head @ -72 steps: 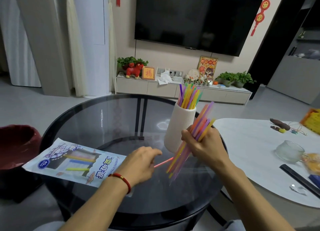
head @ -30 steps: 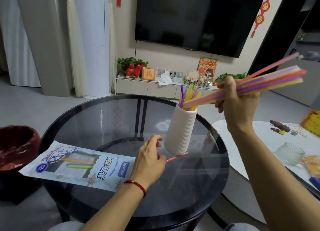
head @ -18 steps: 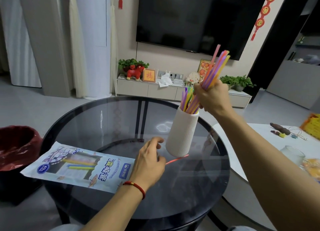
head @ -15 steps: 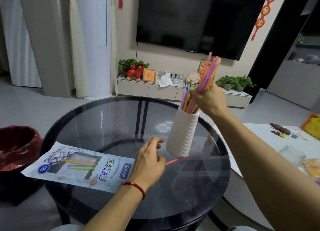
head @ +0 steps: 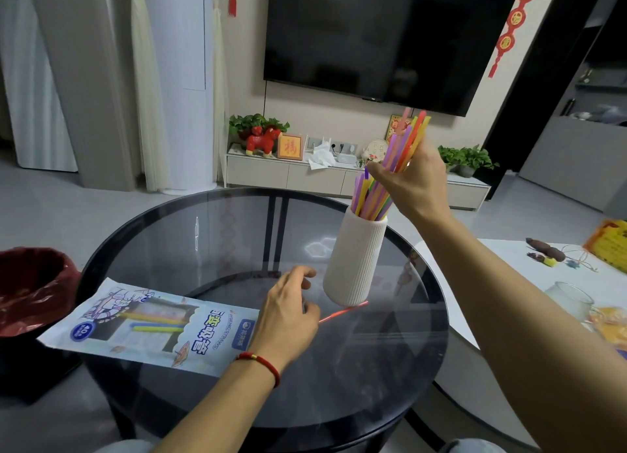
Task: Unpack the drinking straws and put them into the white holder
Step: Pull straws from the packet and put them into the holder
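A white ribbed holder (head: 354, 259) stands on the round glass table (head: 220, 242) with several coloured straws (head: 368, 196) upright in it. My right hand (head: 414, 186) is just above its mouth and grips a bundle of straws (head: 409, 140). The bundle's lower ends are inside the holder and its tops stick up past my fingers. My left hand (head: 288, 313) rests on the glass left of the holder, fingers curled, pinching the end of a red straw (head: 342, 312) that lies by the holder's base. The straw packet (head: 149, 327) lies flat at the left with a few straws inside.
A bin with a red liner (head: 30, 289) stands left of the table. A white table (head: 502, 276) adjoins on the right, carrying a glass cup (head: 570, 300), a yellow object (head: 609, 249) and small items. A TV cabinet stands behind.
My right hand swung the bundle from raised and nearly level to upright, then lowered its ends into the holder. My left hand shifted right with the red straw, then stayed put.
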A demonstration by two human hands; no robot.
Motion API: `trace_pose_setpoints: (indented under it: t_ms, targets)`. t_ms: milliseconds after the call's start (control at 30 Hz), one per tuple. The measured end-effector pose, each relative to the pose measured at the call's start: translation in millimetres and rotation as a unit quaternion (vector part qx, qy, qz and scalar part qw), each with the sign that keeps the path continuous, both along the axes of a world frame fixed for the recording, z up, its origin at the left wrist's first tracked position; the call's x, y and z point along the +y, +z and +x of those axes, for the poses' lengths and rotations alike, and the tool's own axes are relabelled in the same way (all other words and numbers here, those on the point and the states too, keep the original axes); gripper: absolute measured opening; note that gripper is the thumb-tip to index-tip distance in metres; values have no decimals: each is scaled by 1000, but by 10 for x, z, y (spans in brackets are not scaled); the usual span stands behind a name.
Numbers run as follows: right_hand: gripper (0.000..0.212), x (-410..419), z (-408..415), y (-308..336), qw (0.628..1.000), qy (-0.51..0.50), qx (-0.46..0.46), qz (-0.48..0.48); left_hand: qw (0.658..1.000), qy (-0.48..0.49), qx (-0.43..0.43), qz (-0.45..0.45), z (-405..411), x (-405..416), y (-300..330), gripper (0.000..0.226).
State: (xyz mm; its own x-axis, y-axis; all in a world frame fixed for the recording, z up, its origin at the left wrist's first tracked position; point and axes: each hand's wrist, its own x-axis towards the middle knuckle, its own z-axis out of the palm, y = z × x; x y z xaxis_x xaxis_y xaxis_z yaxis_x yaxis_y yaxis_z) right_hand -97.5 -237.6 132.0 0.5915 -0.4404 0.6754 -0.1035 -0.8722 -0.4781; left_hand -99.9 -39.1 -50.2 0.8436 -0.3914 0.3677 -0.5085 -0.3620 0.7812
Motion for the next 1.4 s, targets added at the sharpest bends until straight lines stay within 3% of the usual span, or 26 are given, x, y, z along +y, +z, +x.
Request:
trace_pose_setpoints:
  t_ms: [133,233,433,600,700,900,1133,1267,1400]
  targets:
    - [107,6,-10,-22,993,49,-97,-50,1000,7,-6,0,3,3,8,47]
    - [94,2,18,-78,989,66,-51,-120,1000,10,-10,-3,1,11,14,47]
    - [65,79,0,-154,994,66,-24,-86,1000,10,-6,-2,-6,23,31,46]
    - [88,112,-2,-47,985,78,-118,-101,1000,16,-12,-5,-3,35,53,45]
    - [87,103,7,-9,978,93,-152,-112,1000,16,-9,-2,1,37,58,46]
    - [42,81,1,-189,988,73,-4,-133,1000,11,-9,1,-13,54,75,43]
    - [43,5,0,-329,987,81,57,-129,1000,3,-5,4,6,83,104,41]
    - [44,-10,-21,-368,979,85,98,-155,997,-7,-3,71,105,204,117,40]
    - [33,75,-196,-392,970,108,-20,-218,967,-34,-14,251,217,473,102,69]
